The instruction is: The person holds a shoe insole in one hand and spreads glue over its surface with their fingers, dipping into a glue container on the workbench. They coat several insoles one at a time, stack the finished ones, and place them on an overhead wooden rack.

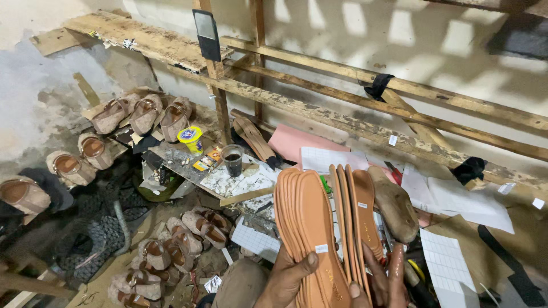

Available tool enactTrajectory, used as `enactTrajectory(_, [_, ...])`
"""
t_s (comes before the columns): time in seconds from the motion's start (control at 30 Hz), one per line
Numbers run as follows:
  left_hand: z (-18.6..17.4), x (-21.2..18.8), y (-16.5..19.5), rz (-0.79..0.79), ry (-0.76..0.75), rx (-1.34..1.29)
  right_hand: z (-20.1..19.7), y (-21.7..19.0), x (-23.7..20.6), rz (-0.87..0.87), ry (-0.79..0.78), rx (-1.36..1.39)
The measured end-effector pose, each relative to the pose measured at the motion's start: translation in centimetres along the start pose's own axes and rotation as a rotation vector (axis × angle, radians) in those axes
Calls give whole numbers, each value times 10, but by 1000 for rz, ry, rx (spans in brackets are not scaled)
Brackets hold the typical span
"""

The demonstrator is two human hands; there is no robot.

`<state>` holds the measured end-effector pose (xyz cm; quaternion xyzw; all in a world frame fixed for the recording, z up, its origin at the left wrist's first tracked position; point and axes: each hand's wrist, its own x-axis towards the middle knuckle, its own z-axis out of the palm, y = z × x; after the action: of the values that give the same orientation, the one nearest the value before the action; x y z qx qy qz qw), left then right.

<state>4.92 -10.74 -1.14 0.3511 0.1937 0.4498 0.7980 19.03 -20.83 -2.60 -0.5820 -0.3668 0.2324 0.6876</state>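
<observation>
Cluttered workshop floor, left hand gripping tan insoles, right hand clasping more soles

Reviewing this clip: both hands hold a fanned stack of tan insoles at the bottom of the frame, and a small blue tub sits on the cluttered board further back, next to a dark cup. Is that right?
Not quite. The head view shows the small tub is yellow, not blue. The rest holds: the left hand and right hand grip the fanned tan insoles, and the tub sits on the cluttered board near the dark cup.

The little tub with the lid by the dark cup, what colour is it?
Yellow tub with a blue-and-white lid, seen in the head view.
</observation>
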Motion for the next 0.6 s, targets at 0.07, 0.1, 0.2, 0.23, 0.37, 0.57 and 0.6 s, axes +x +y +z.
enactTrajectory(0.07, [10,3,-1,52,52,143,5,13,9,-237,-146,-16])
enactTrajectory(0.1, [15,3,-2,43,64,140,5,18,12,-353,-222,-27])
enactTrajectory(0.2, [31,7,-4,13,95,183,0,26,13,-304,-354,-43])
enactTrajectory(0.23, [34,10,-3,1,103,230,-2,26,13,-255,-328,-28])
enactTrajectory(0.37, [39,11,2,-114,131,71,-8,15,16,-48,-220,31])
enactTrajectory(0.57, [44,9,5,-14,122,-7,-13,8,15,41,-27,128])
enactTrajectory(0.6, [45,10,4,-8,157,41,-13,10,14,-9,-30,89])
